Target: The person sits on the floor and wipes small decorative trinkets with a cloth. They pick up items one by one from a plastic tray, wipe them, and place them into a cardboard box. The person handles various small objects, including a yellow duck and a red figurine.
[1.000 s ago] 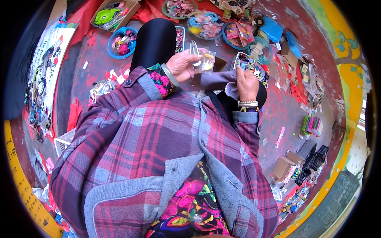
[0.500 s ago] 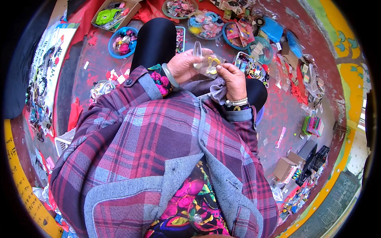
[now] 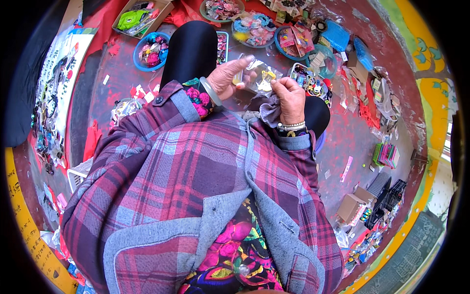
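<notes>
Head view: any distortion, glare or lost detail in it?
Head view: strong fisheye, bending the yellow wall band toward the black rim; head view: pale highlights on the clear packet at the right hand; head view: black trouser leg shows little detail.

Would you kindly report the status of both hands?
Right hand pinching clear packet, yellow item inside. Left hand beside packet, grip unclear. Grey cloth bunched by right hand, possibly in the way.
</notes>
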### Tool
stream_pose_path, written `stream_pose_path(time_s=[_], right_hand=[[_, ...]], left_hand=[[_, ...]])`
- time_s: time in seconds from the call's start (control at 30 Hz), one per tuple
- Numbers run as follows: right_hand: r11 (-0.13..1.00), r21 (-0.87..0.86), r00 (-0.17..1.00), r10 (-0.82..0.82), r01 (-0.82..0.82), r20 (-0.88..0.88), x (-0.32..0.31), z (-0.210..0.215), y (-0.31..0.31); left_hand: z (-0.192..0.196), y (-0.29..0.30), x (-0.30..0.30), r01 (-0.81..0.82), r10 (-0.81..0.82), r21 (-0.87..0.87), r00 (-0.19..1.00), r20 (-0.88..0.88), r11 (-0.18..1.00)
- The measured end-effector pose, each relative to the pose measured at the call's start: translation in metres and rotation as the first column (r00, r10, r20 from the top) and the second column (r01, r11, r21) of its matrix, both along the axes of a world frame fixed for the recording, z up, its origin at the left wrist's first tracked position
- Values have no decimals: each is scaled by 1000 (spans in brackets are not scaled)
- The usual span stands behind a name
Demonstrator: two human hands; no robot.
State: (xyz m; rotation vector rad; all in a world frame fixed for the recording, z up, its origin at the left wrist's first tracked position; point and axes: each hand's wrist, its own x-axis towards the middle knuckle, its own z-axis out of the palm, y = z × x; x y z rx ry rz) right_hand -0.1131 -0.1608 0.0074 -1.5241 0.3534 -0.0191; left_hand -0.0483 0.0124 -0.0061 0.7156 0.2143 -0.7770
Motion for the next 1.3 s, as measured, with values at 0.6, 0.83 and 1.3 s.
stream_pose_path(time_s=[0.6,0.83,1.3], right_hand=[[968,239,996,75,-82,38,-1,-4,1],[998,-60,993,37,-31,108,-1,2,4],[940,200,958,250,-275,142,-5,15,-4]], left_hand=[[-9,-1,-5,-29,26,17,990,140,999],[8,-2,-5,-103,58,166,964,258,981],[7,2,-1,39,-58,59,929,367,997]])
